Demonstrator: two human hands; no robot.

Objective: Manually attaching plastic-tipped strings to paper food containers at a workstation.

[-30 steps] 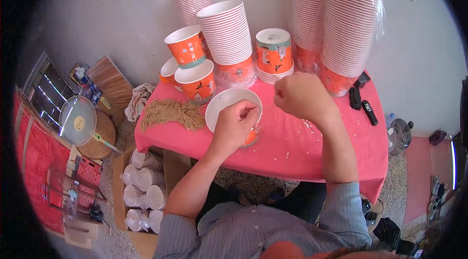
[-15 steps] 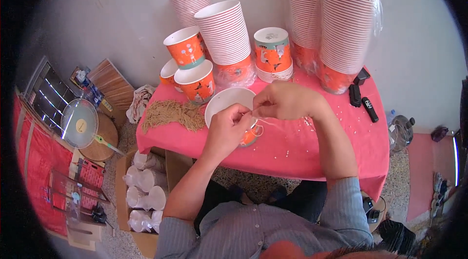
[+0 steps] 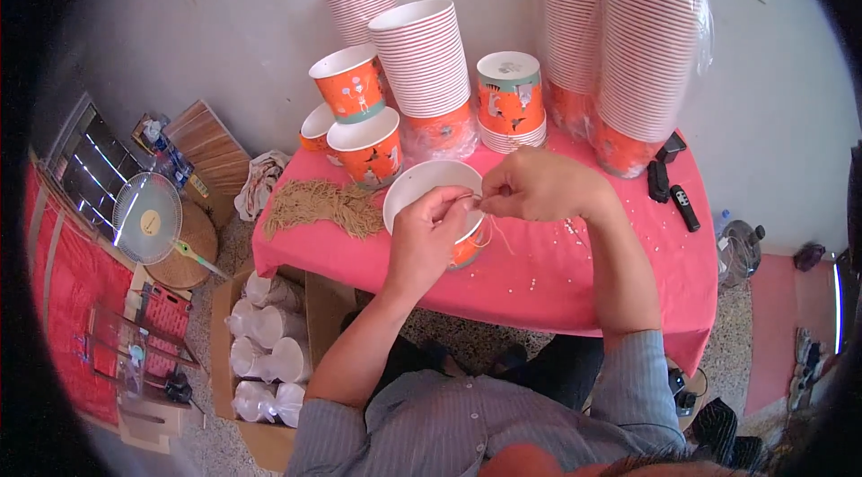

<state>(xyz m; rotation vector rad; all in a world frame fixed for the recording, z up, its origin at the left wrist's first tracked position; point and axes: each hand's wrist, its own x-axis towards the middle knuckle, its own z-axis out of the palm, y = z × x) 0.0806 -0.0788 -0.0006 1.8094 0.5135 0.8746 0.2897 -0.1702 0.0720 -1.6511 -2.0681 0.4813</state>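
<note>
My left hand [image 3: 424,239] and my right hand [image 3: 549,191] meet above the table's front half, fingertips almost touching. Both are closed in a pinch on a thin beige string [image 3: 505,239], whose loose end hangs in a loop below my fingers. Whatever else sits between the fingertips is too small to make out. Just under and behind them stands an open paper bucket [image 3: 426,177], white inside and orange outside, partly covered by my left hand. A bundle of beige strings [image 3: 323,207] lies to its left. Tiny white beads [image 3: 534,286] are scattered on the cloth to the right.
Tall stacks of paper buckets [image 3: 422,59] and plastic-wrapped stacks [image 3: 648,64] line the back of the pink-covered table [image 3: 440,288]. A black remote [image 3: 685,207] lies at the right edge. A cardboard box [image 3: 328,315] of wrapped cups and a fan [image 3: 148,218] stand on the left.
The view has shifted slightly. Both hands keep their pinch close together over the bucket, and the string's loose end now hangs longer and lower.
</note>
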